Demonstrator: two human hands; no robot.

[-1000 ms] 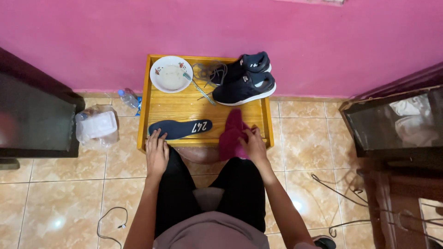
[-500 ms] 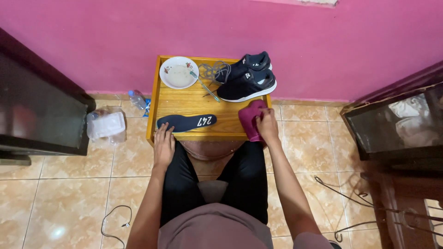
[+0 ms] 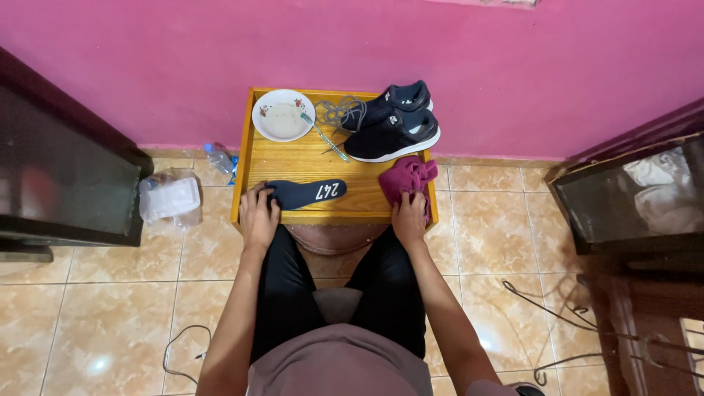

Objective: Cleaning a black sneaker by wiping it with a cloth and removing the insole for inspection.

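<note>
**Hands at the near edge of a small wooden table**

The left hand (image 3: 258,216) lies on the near left part of the table (image 3: 308,158), fingers curled over the left end of a dark blue insole (image 3: 304,193) that lies flat along the near edge. Whether it pinches the insole or only presses on it cannot be told from above. The right hand (image 3: 409,216) grips the near end of a crumpled magenta cloth (image 3: 407,178) on the near right part of the table, fingers closed into the fabric.

At the far left stands a white bowl (image 3: 282,116); a thin stick-like tool (image 3: 323,139) runs from its rim toward the middle, too thin to identify. At the far right sit two dark shoes (image 3: 392,125), loose grey laces (image 3: 337,111) beside them. Both palms are hidden. A clear plastic bottle (image 3: 218,157) lies on the floor to the left, partly behind the table.
</note>
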